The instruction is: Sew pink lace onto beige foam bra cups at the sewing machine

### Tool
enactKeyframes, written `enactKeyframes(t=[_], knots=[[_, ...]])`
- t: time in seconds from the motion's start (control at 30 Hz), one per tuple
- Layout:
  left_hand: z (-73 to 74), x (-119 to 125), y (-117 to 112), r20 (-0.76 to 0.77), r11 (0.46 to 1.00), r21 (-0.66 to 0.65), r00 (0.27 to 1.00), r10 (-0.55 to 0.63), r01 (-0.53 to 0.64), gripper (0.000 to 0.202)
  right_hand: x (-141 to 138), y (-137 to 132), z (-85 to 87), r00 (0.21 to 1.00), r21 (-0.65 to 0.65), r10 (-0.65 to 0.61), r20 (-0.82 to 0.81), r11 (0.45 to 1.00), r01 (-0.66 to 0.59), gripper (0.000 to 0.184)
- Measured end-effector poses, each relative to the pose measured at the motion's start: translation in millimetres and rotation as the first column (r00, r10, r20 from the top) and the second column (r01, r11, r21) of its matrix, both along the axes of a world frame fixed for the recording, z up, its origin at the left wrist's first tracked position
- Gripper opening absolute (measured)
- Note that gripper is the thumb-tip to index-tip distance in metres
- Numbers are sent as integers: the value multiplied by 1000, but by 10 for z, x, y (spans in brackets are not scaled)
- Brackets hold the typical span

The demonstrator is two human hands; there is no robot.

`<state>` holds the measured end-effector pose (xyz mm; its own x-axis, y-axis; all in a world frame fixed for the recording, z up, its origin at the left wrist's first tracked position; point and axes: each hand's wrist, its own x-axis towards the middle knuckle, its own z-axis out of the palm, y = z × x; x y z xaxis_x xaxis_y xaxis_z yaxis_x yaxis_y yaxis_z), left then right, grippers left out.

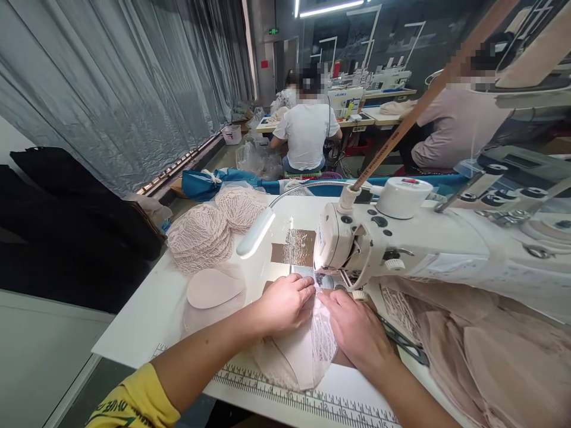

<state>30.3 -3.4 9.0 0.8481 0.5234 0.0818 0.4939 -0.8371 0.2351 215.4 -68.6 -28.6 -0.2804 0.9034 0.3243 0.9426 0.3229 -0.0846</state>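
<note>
A beige lace piece [325, 340] with a smooth layer lies under the head of the white sewing machine [332, 241], its rounded end toward me. My left hand [289, 304] bears on its left side, fingers together and bent close to the needle area. On the right edge, my right hand [357, 326] has its fingertips closed on the lace, just in front of the presser foot. The needle is too small to make out. A smooth beige oval piece [215, 289] rests on sheer fabric left of my hands.
Stacked lace pieces [200, 238] stand at the back left. A lamp [256, 232] arches over the table. Scissors [405, 340] lie right of my right hand, beside piled beige fabric [513, 351]. A printed ruler [289, 395] edges the table. Two co-workers sit beyond.
</note>
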Motion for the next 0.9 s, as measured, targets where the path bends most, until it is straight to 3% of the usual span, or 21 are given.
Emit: enactKeyframes(t=[0.23,0.4,0.5,0.67,0.77,0.9], knots=[[-33,-30,240,-43,992,0,991,-126,127,54,-35,15,5,998,-2,-56,-11,998,56,39],[-72,-105,338,-13,983,-12,983,-182,182,50,-22,6,63,1000,-42,-24,-17,999,23,37],[-3,-166,255,18,988,-13,988,-153,153,42,45,-7,27,994,-86,4,-112,996,-13,41],[116,-195,-44,76,996,7,993,-94,94,28,179,-58,23,965,-180,-53,-258,984,6,40],[13,-151,-164,32,999,36,999,-38,37,16,214,-120,186,969,-302,-32,-246,952,-45,38],[-145,-125,-191,73,998,66,997,-21,16,20,228,-252,399,973,-412,16,-230,904,-112,35]])
